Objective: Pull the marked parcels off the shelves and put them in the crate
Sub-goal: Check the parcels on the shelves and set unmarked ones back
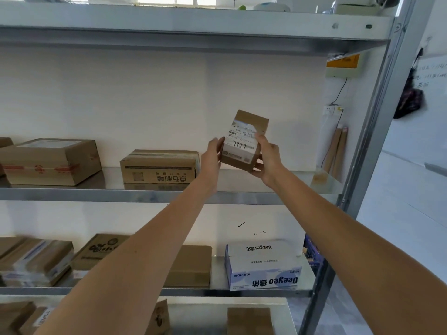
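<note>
Both hands hold one small brown parcel (pixel 244 141) up in the air, in front of the middle shelf (pixel 150 195). The left hand (pixel 212 157) has its fingers curled round the left side, and the right hand (pixel 267 159) grips the right side and bottom. The white label (with dark handwriting) sits between the fingers. A bigger box (pixel 158 166) rests left of the left fingers.

Both hands (pixel 239 157) raised, fingers curled
</note>
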`<state>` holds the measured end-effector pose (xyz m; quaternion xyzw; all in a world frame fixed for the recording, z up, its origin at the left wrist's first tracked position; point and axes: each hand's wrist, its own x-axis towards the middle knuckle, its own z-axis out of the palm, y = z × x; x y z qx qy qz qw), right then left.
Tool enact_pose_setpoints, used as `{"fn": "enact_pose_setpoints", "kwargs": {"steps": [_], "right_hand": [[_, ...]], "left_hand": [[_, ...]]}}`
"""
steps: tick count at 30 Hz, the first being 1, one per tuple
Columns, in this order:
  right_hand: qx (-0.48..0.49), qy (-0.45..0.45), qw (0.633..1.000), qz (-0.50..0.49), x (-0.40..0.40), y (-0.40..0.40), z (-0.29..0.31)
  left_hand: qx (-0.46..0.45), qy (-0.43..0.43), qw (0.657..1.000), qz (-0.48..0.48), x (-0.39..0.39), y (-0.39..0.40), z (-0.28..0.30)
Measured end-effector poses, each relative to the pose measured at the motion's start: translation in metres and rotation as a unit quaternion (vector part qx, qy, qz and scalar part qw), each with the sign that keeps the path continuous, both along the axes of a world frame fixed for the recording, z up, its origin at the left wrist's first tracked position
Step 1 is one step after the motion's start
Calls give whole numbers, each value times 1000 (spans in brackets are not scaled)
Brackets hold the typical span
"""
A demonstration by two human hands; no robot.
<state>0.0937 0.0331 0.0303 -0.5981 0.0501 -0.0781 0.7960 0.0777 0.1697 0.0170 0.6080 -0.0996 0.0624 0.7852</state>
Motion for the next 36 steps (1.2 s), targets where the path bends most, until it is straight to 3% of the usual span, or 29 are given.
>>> {"fn": "enact_pose_setpoints", "kwargs": {"steps": [11, 15, 19, 24, 28, 31, 34, 36], "right_hand": [[28, 74, 997, 22, 2, -11, 2], [-32, 84, 996, 29, 5, -14, -4], [-119, 70, 990, 8, 4, -18, -20], [-109, 83, 990, 25, 6, -15, -34], [-127, 87, 988, 22, 13, -12, -40], [-239, 18, 960, -143, 15, -6, -45], [-272, -199, 881, -334, -8, 24, -47], [-307, -341, 832, -313, -22, 57, -46]], "left_hand": [[47, 47, 997, 30, 8, 0, -4], [58, 51, 996, 40, 11, 3, -8], [140, 79, 987, 30, 16, 7, -17], [170, 127, 977, 2, 19, 5, -29], [191, 87, 978, -14, 16, 0, -36], [173, -22, 978, 115, 11, 8, -37], [49, -139, 945, 292, 4, 33, -33], [50, -181, 917, 352, 1, 53, -27]]}}
